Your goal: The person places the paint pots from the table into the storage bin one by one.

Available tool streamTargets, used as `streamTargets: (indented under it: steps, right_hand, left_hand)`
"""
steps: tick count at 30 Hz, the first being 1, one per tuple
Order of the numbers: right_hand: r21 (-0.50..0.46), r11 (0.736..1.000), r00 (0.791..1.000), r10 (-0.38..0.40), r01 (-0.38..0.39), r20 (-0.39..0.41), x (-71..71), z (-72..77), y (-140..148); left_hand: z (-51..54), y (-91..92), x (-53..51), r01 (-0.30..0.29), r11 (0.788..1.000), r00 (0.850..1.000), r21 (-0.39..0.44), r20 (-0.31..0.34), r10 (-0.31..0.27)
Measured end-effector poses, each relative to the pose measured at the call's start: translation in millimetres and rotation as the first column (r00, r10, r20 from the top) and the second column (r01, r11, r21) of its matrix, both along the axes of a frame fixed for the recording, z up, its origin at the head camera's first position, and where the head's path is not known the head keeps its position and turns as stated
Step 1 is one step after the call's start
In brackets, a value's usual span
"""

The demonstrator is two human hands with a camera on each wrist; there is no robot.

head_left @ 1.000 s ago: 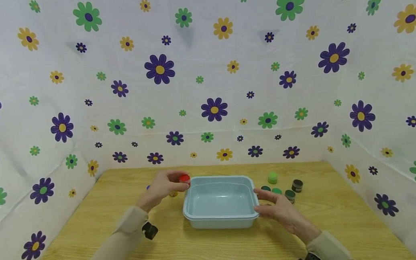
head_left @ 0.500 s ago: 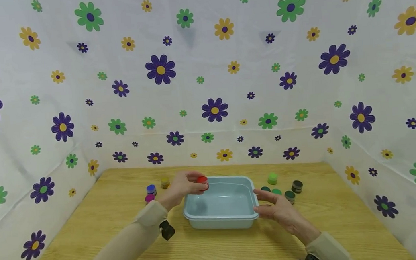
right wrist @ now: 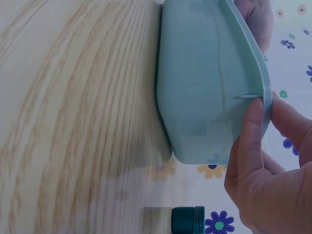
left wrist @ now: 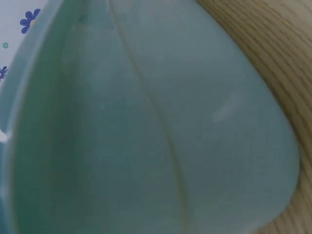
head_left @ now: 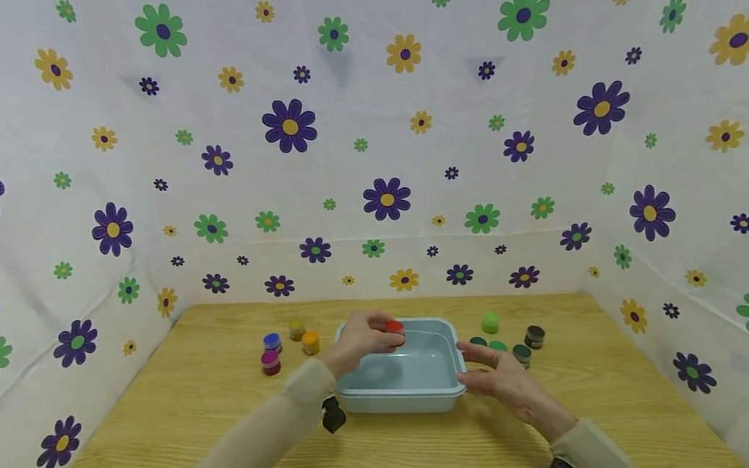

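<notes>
"What does the left hand (head_left: 363, 336) hold?"
"It pinches a small round red jar (head_left: 394, 328) over the pale blue rectangular plastic tub (head_left: 398, 392)."
"And the right hand (head_left: 507, 383)?"
"Grips the rim; the tub sits on the wood-grain tabletop (head_left: 390, 456)."
</notes>
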State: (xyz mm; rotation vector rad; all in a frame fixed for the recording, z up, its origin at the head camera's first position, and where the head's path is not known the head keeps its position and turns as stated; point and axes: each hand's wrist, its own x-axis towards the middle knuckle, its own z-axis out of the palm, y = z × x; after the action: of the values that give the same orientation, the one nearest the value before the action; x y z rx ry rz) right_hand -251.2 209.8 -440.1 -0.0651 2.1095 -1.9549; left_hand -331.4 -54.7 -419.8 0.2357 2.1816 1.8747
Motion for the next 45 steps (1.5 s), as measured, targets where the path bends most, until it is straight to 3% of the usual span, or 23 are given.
streamTargets:
  steps: [8,15,24,33,45]
  right_hand:
    - [0.034,0.999,1.0,-0.009,0.009,-0.001,0.2,3.5,1.9]
    - [0.033,0.999,1.0,0.003,-0.004,0.007,0.4,2.9,-0.7]
    - [0.04,0.999,1.0,-0.015,0.014,0.015,-0.2,3.0,-0.4]
    - [0.038,0.999,1.0,0.024,-0.024,0.001,0.4,1.5,1.5]
    - [0.052,0.998,1.0,0.018,-0.018,0.006,-0.1,2.9,0.4]
  left_hand:
    - [-1.5,19.7,-5.0,0.011,1.0,1.0,-0.022,-0.017,-0.011]
    - [-5.0,35.3,-8.6,-0.008,0.999,1.0,-0.041,0.011,0.008]
    - [-8.3,53.9,-5.5,-0.016,0.994,0.999,-0.109,0.042,0.021]
    - [-13.6,62.3,-4.7,-0.007,0.985,0.999,-0.174,0.046,0.015]
    - [-22.7,68.8,-5.1,-0.047,0.967,0.998,-0.25,0.022,0.055]
